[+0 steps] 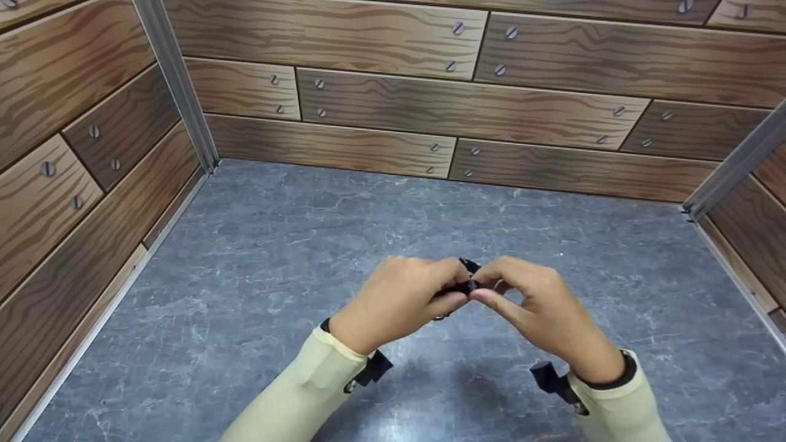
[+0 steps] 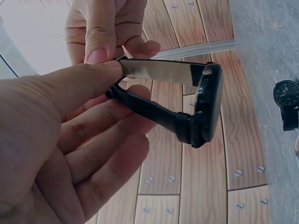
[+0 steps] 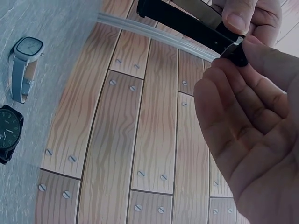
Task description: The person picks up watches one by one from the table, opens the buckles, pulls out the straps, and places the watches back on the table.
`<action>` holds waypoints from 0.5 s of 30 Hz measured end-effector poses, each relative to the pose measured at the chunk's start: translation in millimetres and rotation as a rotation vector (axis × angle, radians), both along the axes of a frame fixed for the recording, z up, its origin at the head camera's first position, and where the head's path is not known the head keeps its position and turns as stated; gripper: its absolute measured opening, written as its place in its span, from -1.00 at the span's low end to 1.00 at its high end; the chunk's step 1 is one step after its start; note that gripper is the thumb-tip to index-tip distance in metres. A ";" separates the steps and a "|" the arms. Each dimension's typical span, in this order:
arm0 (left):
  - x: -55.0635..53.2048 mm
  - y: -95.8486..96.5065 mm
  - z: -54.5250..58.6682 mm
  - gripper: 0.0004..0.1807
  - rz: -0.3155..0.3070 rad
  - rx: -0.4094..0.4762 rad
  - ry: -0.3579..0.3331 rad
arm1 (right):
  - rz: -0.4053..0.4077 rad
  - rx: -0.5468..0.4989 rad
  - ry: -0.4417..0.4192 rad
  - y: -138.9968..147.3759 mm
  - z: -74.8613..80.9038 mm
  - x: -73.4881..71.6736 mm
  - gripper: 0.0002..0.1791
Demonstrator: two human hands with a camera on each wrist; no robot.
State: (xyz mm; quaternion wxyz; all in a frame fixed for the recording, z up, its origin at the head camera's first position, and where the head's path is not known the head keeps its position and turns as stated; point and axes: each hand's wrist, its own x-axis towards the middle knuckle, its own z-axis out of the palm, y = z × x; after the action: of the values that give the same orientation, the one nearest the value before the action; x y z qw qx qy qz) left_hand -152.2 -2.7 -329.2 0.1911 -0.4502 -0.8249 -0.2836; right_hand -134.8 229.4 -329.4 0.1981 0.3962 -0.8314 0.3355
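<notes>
Both hands hold a black wristwatch (image 2: 210,100) by the ends of its strap (image 2: 149,106), in front of me above the grey surface. The strap forms a loop, its lining pale, and the watch case hangs out at the far end of it. With thumb and fingers the left hand (image 1: 402,298) pinches the strap where the ends meet. Opposite it, the right hand (image 1: 546,313) pinches the strap end at the small metal buckle (image 3: 232,45) between thumb and forefinger. Fingertips of the two hands almost touch. In the head view the hands hide most of the watch.
A round black watch (image 3: 9,128) and a square-faced watch with a pale grey strap (image 3: 27,49) lie on the grey marbled surface (image 1: 295,215). Wood-patterned panels (image 1: 381,104) with metal corner strips (image 1: 178,80) stand around the surface at the back and sides.
</notes>
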 end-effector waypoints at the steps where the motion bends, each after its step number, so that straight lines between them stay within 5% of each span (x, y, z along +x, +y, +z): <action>1: 0.1 0.1 0.5 -0.88 -0.005 0.008 -0.003 | -0.004 -0.004 -0.003 0.1 0.5 0.5 -0.66; 15: 0.5 0.1 2.8 -0.85 -0.046 0.085 -0.096 | -0.006 -0.072 0.016 -0.1 1.1 1.4 -0.64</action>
State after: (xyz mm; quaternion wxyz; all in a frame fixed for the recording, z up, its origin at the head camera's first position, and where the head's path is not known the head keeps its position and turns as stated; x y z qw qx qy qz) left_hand -151.7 -2.6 -326.4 0.1634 -0.4464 -0.8097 -0.3440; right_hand -133.3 229.3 -328.3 0.2198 0.3888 -0.8185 0.3613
